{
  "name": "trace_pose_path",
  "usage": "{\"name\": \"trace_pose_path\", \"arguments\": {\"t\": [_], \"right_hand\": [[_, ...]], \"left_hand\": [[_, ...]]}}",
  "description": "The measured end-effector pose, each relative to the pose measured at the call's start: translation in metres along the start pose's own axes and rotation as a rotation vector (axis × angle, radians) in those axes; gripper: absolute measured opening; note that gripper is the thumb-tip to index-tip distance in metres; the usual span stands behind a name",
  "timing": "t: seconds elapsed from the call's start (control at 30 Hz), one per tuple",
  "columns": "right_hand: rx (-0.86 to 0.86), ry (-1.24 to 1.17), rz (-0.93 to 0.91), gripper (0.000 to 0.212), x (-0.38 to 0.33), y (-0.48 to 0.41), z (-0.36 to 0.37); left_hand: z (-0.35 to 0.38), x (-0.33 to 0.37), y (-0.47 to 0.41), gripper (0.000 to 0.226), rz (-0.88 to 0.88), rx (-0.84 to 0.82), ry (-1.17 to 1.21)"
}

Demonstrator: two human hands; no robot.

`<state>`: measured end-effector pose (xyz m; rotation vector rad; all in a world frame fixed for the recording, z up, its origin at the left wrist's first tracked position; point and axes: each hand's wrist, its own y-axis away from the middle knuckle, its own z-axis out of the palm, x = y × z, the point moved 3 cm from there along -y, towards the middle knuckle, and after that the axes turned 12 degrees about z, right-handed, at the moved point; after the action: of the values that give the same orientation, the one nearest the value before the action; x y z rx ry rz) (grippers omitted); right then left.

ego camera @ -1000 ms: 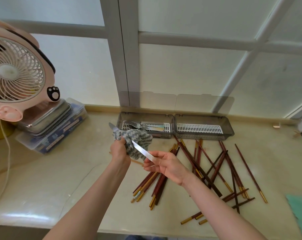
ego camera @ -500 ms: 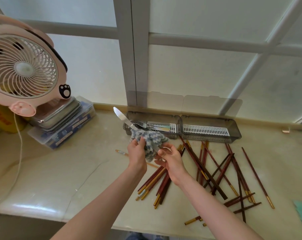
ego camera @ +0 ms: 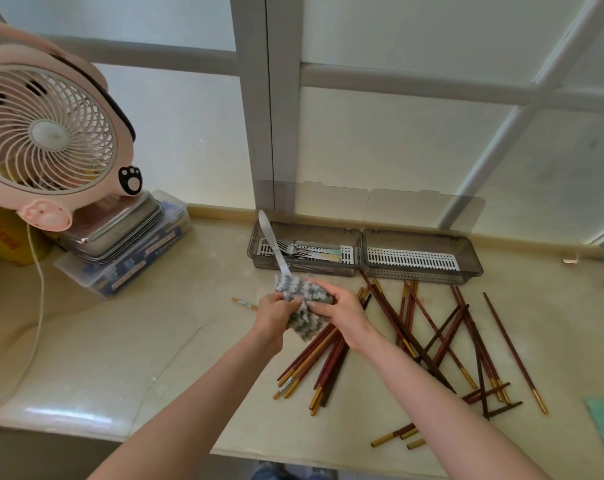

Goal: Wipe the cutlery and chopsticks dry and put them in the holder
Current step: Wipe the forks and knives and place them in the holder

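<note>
Held table knife (ego camera: 272, 241) wrapped in striped cloth (ego camera: 302, 299)
Clenched that cloth with left hand (ego camera: 274, 317) and right hand (ego camera: 343, 315); pointed blade toward upper left, across holder (ego camera: 414, 276) left compartment

knife (ego camera: 271, 239): blade up from grey cloth (ego camera: 302, 323) | chopsticks (ego camera: 330, 362): scattered | holder (ego camera: 418, 278): holds forks (ego camera: 293, 250)

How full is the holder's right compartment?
Empty: the right compartment shows only its white slotted insert, while forks lie in the left compartment.
</note>
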<state>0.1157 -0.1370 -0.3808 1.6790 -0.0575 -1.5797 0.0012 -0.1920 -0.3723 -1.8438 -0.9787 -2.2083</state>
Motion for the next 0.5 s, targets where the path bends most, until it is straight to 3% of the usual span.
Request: {"name": "trace_pose_path", "arguments": {"t": [0.1, 0.17, 0.27, 0.4, 0.5], "right_hand": [[0.046, 0.16, 0.056, 0.03, 0.003, -0.004, -0.006], [0.208, 0.328, 0.036, 0.012, 0.008, -0.009, -0.012], [0.387, 0.592, -0.027, 0.04, 0.014, -0.014, -0.016], [0.384, 0.443, -0.139, 0.057, -0.011, -0.016, -0.014], [0.371, 0.338, -0.168, 0.03, -0.029, -0.023, -0.004]], "left_hand": [[0.0, 0.0, -0.003, 0.016, 0.002, -0.021, -0.079], [-0.001, 0.001, -0.006, 0.015, 0.033, -0.011, -0.142], [-0.007, 0.002, -0.013, 0.018, 0.099, 0.034, -0.296], [-0.005, 0.002, -0.014, 0.022, 0.181, 0.006, -0.47], [0.006, 0.003, -0.011, 0.013, 0.24, -0.071, -0.532]]}}
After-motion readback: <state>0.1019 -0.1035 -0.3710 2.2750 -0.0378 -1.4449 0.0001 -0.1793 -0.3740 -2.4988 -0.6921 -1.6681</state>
